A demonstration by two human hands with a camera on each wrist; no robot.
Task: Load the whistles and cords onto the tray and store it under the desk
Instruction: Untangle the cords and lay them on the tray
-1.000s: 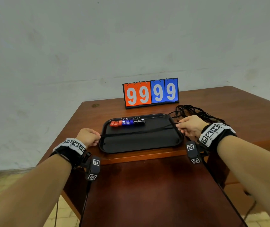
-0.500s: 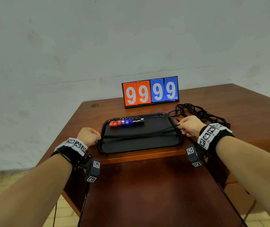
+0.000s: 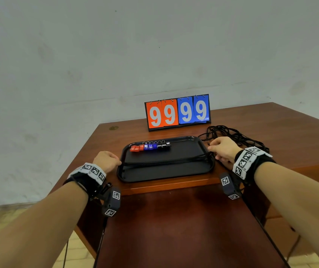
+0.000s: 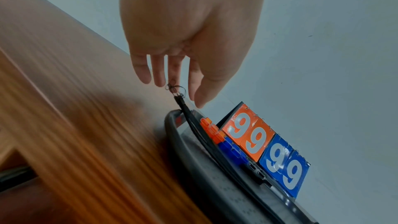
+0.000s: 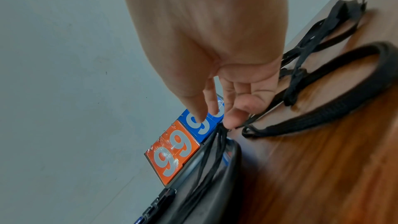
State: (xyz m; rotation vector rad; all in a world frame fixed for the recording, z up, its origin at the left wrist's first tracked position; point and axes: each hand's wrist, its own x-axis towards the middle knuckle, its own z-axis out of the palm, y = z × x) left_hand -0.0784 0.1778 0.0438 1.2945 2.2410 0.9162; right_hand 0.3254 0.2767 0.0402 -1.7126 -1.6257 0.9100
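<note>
Now cords lower & slack across tray

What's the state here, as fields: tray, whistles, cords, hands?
tray: on the desk
whistles: red, blue, black, rowed along the tray's far side
cord bundle: stretched across tray, rim to rim
left hand: fingertips at bundle's thin end; grip unclear
right hand: pinches bundle at right rim
loose cords: piled on desk beside tray

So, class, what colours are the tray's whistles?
Whistles: red, blue and black; clearest in head view.
</note>
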